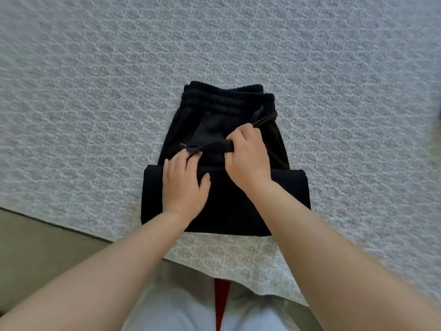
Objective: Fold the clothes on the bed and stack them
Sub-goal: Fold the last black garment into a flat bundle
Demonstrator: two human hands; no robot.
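The black drawstring trousers (pixel 222 149) lie partly folded on the bed (pixel 95 103), waistband away from me, a folded band nearest the edge. I see my right hand (pixel 248 158) with fingers curled tight around a bunched fold of the cloth. My left hand (pixel 183 187) rests flat on the folded band, fingers nearly straight, touching the drawstring (pixel 191 148) end. Both forearms reach forward, converging.

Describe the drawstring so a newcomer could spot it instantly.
On the patterned grey bedspread lie folded black trousers. Just under their ribbed waistband, the drawstring runs from the right hand, a thin cord against broad cloth.
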